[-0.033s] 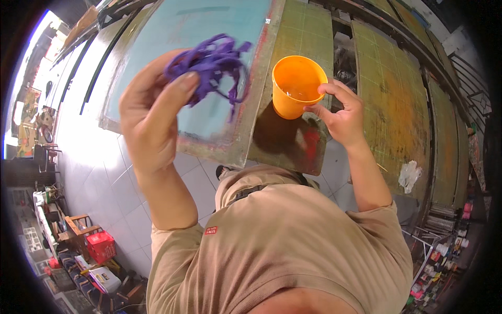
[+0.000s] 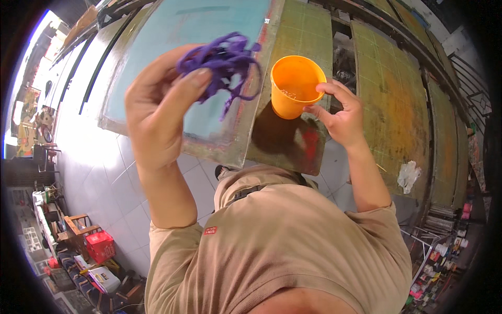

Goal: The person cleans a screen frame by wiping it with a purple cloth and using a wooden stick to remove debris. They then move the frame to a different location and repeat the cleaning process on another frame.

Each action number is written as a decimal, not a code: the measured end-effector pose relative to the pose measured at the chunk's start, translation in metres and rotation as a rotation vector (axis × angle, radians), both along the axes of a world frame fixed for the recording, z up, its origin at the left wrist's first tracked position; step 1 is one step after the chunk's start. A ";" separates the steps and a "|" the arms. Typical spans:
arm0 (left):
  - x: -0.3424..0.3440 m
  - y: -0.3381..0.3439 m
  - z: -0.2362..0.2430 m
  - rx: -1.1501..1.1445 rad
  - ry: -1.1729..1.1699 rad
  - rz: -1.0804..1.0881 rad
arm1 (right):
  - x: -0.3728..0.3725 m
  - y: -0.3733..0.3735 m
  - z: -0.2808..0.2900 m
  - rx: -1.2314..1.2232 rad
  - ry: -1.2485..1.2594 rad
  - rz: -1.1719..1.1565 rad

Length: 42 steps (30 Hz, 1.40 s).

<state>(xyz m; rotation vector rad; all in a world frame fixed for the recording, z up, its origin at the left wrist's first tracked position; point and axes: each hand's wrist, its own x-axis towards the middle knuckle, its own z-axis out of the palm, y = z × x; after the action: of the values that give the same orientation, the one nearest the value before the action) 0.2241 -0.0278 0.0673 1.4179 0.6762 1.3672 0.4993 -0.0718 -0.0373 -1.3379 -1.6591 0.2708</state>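
Note:
My left hand (image 2: pixel 162 107) is raised over a light blue panel (image 2: pixel 209 29). Its thumb and fingers pinch a loose bundle of purple cord or fabric strips (image 2: pixel 225 60), whose loops and ends hang off to the right. An orange plastic cup (image 2: pixel 296 83), mouth up and tilted slightly toward me, is in my right hand (image 2: pixel 344 115), with thumb and fingers gripping its right side. Small pale specks or glints show inside the cup; what they are I cannot make out. A gap separates the purple bundle from the cup.
Stained yellow-green boards (image 2: pixel 392 104) lie side by side to the right. A crumpled clear plastic bag (image 2: pixel 409 176) rests at one board's near edge. On the lower left are a red box (image 2: pixel 100 246) and wooden furniture. Tiled floor (image 2: pixel 104 183) shows beside the panel.
My left hand has moved a little to the right with the purple bundle, bringing it nearer the cup. The cup and my right hand have barely shifted.

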 end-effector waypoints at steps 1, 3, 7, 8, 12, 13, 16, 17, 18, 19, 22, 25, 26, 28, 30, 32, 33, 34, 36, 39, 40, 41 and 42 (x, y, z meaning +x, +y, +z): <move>0.010 0.002 0.001 0.011 -0.011 -0.042 | 0.000 -0.001 -0.001 -0.020 0.096 0.011; 0.030 0.005 0.003 0.031 -0.031 -0.136 | 0.001 -0.005 -0.006 -0.060 0.288 0.024; 0.065 0.021 0.006 0.094 -0.030 -0.137 | 0.021 -0.014 -0.014 -0.028 0.440 -0.018; 0.073 0.025 0.003 0.126 0.046 -0.131 | 0.022 -0.019 -0.016 -0.022 0.496 -0.022; 0.102 0.043 -0.027 0.225 0.332 -0.047 | 0.026 -0.026 -0.013 0.007 0.599 -0.052; 0.107 0.047 -0.035 0.244 0.403 -0.013 | 0.027 -0.026 -0.011 0.008 0.597 -0.057; 0.103 0.047 -0.047 0.269 0.652 -0.055 | 0.033 -0.022 0.000 -0.001 0.575 -0.046; 0.101 0.044 -0.049 0.300 0.699 -0.062 | 0.034 -0.019 0.005 -0.013 0.558 -0.032; 0.096 0.042 -0.050 0.316 0.686 0.008 | 0.036 -0.016 0.009 -0.025 0.541 -0.015; 0.088 0.041 -0.049 0.335 0.667 0.075 | 0.037 -0.012 0.018 -0.022 0.507 0.025; 0.057 0.040 -0.058 0.134 0.429 0.207 | 0.041 0.005 0.042 -0.066 0.361 0.168; 0.018 0.021 -0.065 -0.028 0.281 0.335 | 0.018 0.034 0.075 -0.310 0.007 0.343; 0.012 0.015 -0.066 -0.082 0.289 0.380 | 0.013 0.047 0.084 -0.451 -0.176 0.379; -0.001 0.007 -0.068 -0.166 0.293 0.438 | 0.001 0.071 0.087 -0.672 -0.486 0.440; -0.010 0.003 -0.073 -0.226 0.276 0.449 | -0.007 0.086 0.083 -0.835 -0.744 0.473; -0.020 -0.006 -0.080 -0.266 0.244 0.470 | -0.017 0.095 0.089 -0.932 -0.908 0.538; -0.025 -0.010 -0.083 -0.286 0.227 0.482 | -0.023 0.099 0.091 -0.977 -0.994 0.570; -0.029 -0.014 -0.086 -0.279 0.231 0.475 | -0.019 0.102 0.090 -0.959 -0.991 0.623; -0.038 -0.026 -0.091 -0.282 0.260 0.494 | -0.024 0.110 0.091 -1.061 -1.115 0.633; -0.053 -0.026 -0.102 -0.301 0.232 0.523 | -0.027 0.122 0.074 -1.117 -1.157 0.682; -0.056 -0.028 -0.103 -0.324 0.185 0.517 | -0.026 0.125 0.070 -1.122 -1.144 0.708; -0.059 -0.030 -0.103 -0.344 0.137 0.508 | -0.026 0.127 0.066 -1.127 -1.131 0.734; -0.062 -0.032 -0.104 -0.364 0.090 0.497 | -0.024 0.129 0.064 -1.136 -1.135 0.745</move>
<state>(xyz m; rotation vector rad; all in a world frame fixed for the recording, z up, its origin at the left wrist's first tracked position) 0.1624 -0.0595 -0.0371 1.0590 1.3296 1.4606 0.4751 0.0568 0.0269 -1.7067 -3.2309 1.1896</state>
